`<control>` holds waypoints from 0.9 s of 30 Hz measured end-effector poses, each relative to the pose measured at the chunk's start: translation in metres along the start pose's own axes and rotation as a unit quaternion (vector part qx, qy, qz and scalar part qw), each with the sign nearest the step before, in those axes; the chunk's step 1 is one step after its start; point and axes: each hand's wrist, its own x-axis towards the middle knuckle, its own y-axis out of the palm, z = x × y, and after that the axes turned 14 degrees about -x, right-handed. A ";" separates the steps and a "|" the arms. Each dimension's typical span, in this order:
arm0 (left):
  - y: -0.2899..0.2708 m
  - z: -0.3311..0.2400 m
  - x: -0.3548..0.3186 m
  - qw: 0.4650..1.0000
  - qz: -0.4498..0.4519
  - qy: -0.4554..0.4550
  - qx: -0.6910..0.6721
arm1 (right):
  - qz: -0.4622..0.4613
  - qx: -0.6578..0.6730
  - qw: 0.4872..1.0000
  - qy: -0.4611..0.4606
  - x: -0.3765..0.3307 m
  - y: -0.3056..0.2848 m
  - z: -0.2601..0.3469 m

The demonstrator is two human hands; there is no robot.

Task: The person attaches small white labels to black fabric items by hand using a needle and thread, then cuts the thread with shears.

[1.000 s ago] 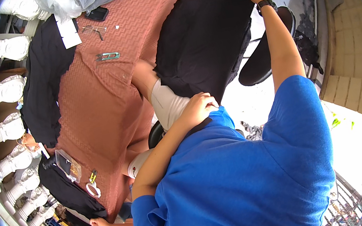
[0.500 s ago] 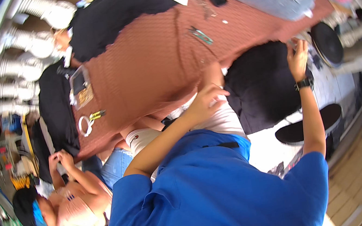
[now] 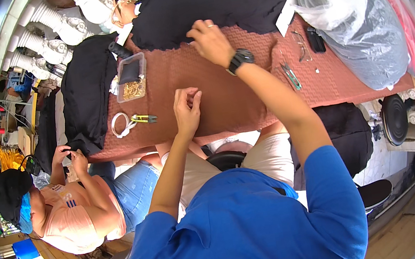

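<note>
My left hand point(image 3: 187, 112) is above the near half of a table covered with a brown textured cloth point(image 3: 236, 104). Its fingers are curled in toward the thumb; whatever they may hold is too small to make out. Further forward, my right hand point(image 3: 211, 44), with a dark watch on the wrist, reaches to the front edge of a spread black garment point(image 3: 210, 5). Its fingers are bent and a little apart, with nothing visible in them. Left of my hands are a clear plastic box point(image 3: 131, 77) with small gold-coloured pieces and yellow thread snips point(image 3: 143, 118) beside a white ring point(image 3: 121, 125).
Green thread snips point(image 3: 291, 76), eyeglasses point(image 3: 302, 45) and a black phone point(image 3: 315, 39) lie on the right, near large filled plastic bags point(image 3: 351, 17). More black fabric point(image 3: 342, 136) is piled beside my right leg. A co-worker point(image 3: 79, 202) sits at the left, handling black cloth.
My right hand has moved from the black fabric at the right to the garment across the table. My left hand has risen from my lap to above the table. The view has turned.
</note>
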 end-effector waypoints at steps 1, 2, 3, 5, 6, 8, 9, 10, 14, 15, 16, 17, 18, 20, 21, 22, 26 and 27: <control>0.000 -0.002 0.007 1.000 0.002 0.002 -0.009 | -0.003 -0.008 1.000 -0.013 0.013 0.020 0.005; -0.002 -0.003 0.010 1.000 0.001 0.004 -0.017 | -0.003 -0.061 0.998 -0.023 0.023 0.037 0.013; -0.005 -0.003 0.012 1.000 0.007 0.003 -0.015 | 0.009 -0.117 0.993 -0.028 0.032 0.049 0.018; -0.010 -0.006 0.016 1.000 0.027 0.002 -0.012 | 0.005 -0.173 0.985 -0.015 0.042 0.073 0.006; -0.015 -0.003 0.016 0.999 0.028 -0.021 -0.025 | 0.007 -0.169 0.985 -0.011 0.044 0.079 -0.002; -0.027 0.010 0.014 0.998 0.006 -0.028 -0.049 | -0.023 -0.096 0.995 0.019 0.052 0.082 -0.015; -0.032 0.022 0.014 0.997 -0.007 -0.031 -0.064 | -0.016 -0.036 0.998 0.041 0.057 0.075 -0.021; -0.040 0.029 0.016 0.991 -0.009 -0.079 -0.111 | -0.026 0.007 0.998 0.063 0.064 0.068 -0.019; -0.041 0.026 0.058 0.939 0.098 -0.200 -0.261 | 0.001 0.113 0.984 0.138 0.091 0.026 -0.007; -0.037 0.021 0.075 0.883 0.127 -0.235 -0.386 | 0.009 0.140 0.978 0.156 0.101 0.012 0.007; -0.033 0.018 0.092 0.808 0.155 -0.266 -0.502 | -0.019 0.157 0.981 0.108 0.106 0.002 0.025; -0.036 0.017 0.114 0.710 0.183 -0.265 -0.626 | 0.007 0.181 0.977 0.112 0.107 -0.011 0.052; -0.038 0.012 0.130 0.593 0.208 -0.258 -0.734 | -0.005 0.219 0.973 0.073 0.103 -0.020 0.075; -0.041 -0.012 0.160 0.601 0.096 -0.214 -0.764 | 0.037 0.251 0.967 0.039 0.084 -0.046 0.108; -0.048 -0.013 0.178 0.643 0.178 -0.187 -0.721 | 0.056 0.261 0.964 0.011 0.073 -0.058 0.123; -0.059 -0.015 0.194 0.684 0.252 -0.145 -0.669 | 0.119 0.288 0.950 -0.022 0.066 -0.076 0.135; -0.082 -0.136 0.191 0.828 0.050 -0.196 -0.522 | -0.011 0.284 0.957 -0.055 0.081 -0.141 0.112; -0.096 -0.152 0.186 0.764 0.170 -0.191 -0.592 | -0.082 0.263 0.961 -0.032 0.089 -0.151 0.093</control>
